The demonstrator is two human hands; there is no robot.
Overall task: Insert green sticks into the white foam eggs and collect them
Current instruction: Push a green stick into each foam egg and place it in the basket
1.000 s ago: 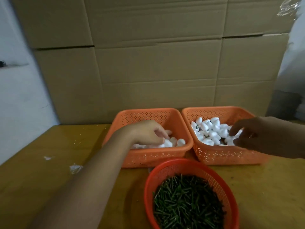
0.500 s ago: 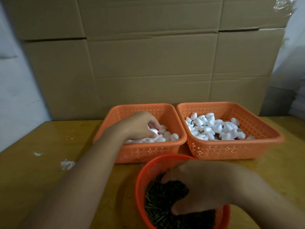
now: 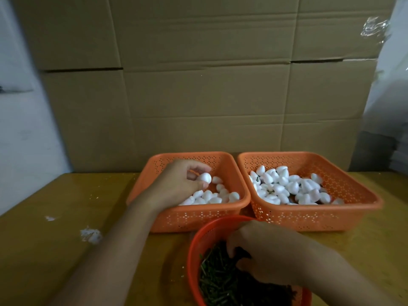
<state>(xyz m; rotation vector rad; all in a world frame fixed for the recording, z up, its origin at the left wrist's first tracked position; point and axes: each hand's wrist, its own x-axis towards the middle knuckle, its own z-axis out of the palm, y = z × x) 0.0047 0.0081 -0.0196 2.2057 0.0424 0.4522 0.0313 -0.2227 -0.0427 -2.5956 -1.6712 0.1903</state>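
Gleaming smooth white foam egg [image 3: 204, 177].

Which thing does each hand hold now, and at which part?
Left hand pinches one foam egg at its sides. Right hand is in the green sticks; its hold is hidden.

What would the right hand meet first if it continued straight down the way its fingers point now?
Most likely the green sticks in the round red basket: the right hand curls down into that pile, probably touching it already, though depth is unclear.
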